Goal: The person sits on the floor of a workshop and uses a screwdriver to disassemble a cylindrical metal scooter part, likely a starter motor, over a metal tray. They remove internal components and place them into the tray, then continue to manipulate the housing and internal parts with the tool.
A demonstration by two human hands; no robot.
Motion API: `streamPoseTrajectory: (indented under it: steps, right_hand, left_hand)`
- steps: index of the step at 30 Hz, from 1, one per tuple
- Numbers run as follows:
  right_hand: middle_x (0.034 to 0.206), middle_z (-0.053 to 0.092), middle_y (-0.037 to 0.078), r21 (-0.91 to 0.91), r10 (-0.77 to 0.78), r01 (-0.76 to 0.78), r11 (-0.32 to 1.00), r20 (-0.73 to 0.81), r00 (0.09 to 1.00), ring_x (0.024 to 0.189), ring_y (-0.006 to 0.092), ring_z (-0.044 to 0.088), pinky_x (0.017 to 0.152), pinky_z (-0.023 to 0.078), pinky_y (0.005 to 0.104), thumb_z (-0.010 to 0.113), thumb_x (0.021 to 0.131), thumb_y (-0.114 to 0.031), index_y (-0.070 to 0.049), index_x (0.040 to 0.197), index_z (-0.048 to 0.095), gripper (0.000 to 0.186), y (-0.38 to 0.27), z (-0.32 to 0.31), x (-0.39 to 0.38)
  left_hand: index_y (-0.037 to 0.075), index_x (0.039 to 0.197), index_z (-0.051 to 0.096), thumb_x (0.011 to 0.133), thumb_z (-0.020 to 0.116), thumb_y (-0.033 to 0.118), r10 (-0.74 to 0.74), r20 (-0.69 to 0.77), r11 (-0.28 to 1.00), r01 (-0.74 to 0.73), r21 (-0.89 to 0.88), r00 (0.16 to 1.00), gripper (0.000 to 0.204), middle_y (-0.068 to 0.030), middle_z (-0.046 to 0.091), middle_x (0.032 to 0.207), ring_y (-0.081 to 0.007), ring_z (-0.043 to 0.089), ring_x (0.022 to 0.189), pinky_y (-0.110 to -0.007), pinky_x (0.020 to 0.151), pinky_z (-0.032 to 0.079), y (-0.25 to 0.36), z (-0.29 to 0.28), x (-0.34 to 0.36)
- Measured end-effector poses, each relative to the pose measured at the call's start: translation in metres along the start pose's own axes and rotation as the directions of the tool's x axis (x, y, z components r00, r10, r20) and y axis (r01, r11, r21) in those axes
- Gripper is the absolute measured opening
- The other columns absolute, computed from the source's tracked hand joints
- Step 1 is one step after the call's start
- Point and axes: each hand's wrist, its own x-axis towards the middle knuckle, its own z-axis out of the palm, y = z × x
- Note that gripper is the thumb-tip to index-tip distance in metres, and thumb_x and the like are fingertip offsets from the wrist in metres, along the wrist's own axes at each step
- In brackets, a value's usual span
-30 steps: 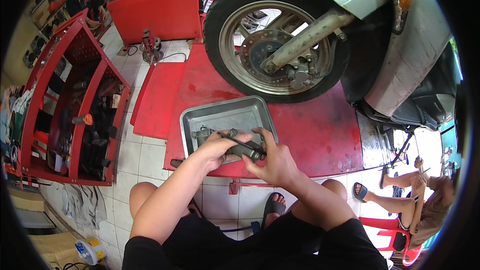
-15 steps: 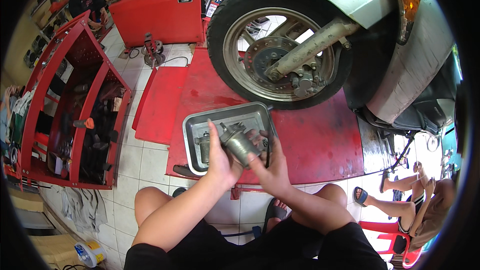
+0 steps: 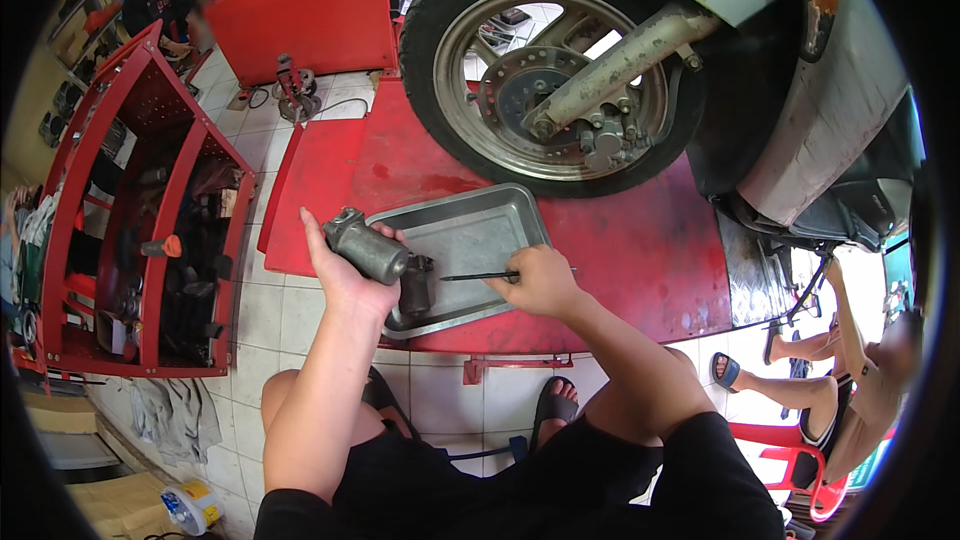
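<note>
My left hand (image 3: pixel 347 275) cradles a grey metal cylinder that looks like a small starter motor (image 3: pixel 371 253), over the left end of a metal tray (image 3: pixel 480 202). Its fingers curl round the far side, and the motor's toothed or bracketed end points up and left. A second, darker motor (image 3: pixel 416 287) lies inside the tray, just below the held one. In my right hand (image 3: pixel 538 281), above the tray's right side, is a thin dark rod-like tool (image 3: pixel 478 277), perhaps a screwdriver, its tip pointing left toward the second motor. My fist hides the tool's handle.
The tray rests on a red lift platform (image 3: pixel 620 280). Beyond it stands a scooter's front wheel (image 3: pixel 440 90) with a brake disc. A red tool cart (image 3: pixel 150 230) is at the left, a red cabinet (image 3: pixel 300 20) behind. A person (image 3: pixel 850 380) sits at the right.
Both hands were together around the motor over the tray. The left hand has carried it left; the right hand has let go of it, moved apart and points the thin tool leftward.
</note>
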Motion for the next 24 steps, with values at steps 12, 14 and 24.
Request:
streamPoseTrajectory:
  steps: [12,14,24]
  right_hand:
    - [0.104,0.073,0.018,-0.391,0.158,-0.008,0.92,0.351,0.923,0.099,0.0348,0.072,0.083,0.059,0.0454,0.073,0.078,-0.013,-0.009,0.098,0.076,0.021,0.027,-0.023,0.02]
    - [0.104,0.073,0.018,-0.437,0.148,0.014,0.9,0.333,0.931,0.098,0.0348,0.072,0.082,0.059,0.045,0.072,0.079,-0.011,-0.009,0.097,0.076,0.019,0.024,-0.013,0.017]
    - [0.104,0.073,0.02,-0.433,0.107,0.052,0.9,0.336,0.936,0.098,0.0373,0.072,0.083,0.06,0.047,0.074,0.077,-0.016,-0.004,0.095,0.075,0.022,0.032,0.004,0.019]
  left_hand:
    - [0.008,0.096,0.057,0.089,0.061,0.07,-0.032,-0.028,0.999,0.032,-0.012,0.999,0.062,-0.0101,0.058,0.081,-0.0244,0.059,0.072,-0.04,0.077,0.055,0.012,-0.007,-0.001]
    - [0.008,0.096,0.058,0.088,0.062,0.07,-0.034,-0.024,0.999,0.033,-0.012,0.999,0.062,-0.0099,0.058,0.081,-0.0242,0.059,0.072,-0.04,0.078,0.055,0.012,-0.008,0.0]
    - [0.011,0.09,0.058,0.085,0.064,0.073,-0.056,-0.012,0.998,0.056,-0.011,0.998,0.062,-0.0093,0.057,0.075,-0.0252,0.058,0.069,-0.042,0.078,0.054,0.014,-0.007,0.007]
